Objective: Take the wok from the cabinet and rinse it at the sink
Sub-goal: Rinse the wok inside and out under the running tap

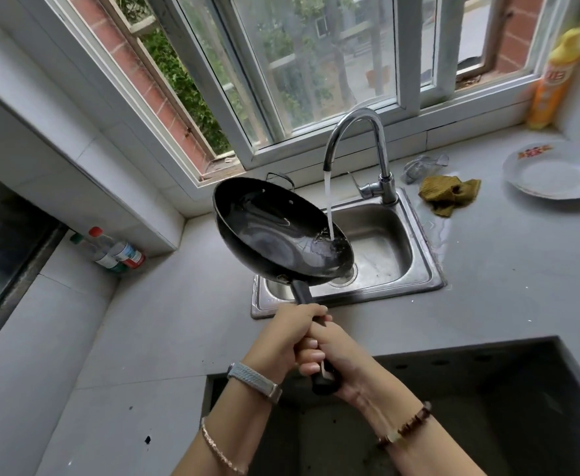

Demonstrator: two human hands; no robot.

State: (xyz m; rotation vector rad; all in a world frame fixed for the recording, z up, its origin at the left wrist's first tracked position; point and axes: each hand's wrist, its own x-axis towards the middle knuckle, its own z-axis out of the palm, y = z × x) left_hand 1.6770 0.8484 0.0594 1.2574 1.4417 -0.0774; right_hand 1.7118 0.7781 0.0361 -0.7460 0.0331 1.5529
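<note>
The grey table (pixel 488 286) fills most of the view, with a window (pixel 316 63) along its edge at 12 o'clock. A dark rectangular opening (pixel 470 407) is cut into the table at 5 o'clock. The steel sink (pixel 395 255) sits just right of centre, its curved faucet (pixel 354 139) rising behind the basin and running a stream of water (pixel 328 207).

The black wok (pixel 275 235) is held tilted over the left part of the sink, at the middle of the view, and the stream lands inside its right rim. Its long dark handle points toward 6 o'clock.

The left hand (pixel 285 338) and right hand (pixel 336 355) both grip that handle, fingers clenched around it, left hand nearer the pan.

At 2 o'clock lies a white plate (pixel 553 173), with an orange bottle (pixel 553 80) above it by the window. An olive cloth (pixel 450 195) lies right of the faucet. Two small bottles (pixel 113 250) lean at 9 o'clock.
</note>
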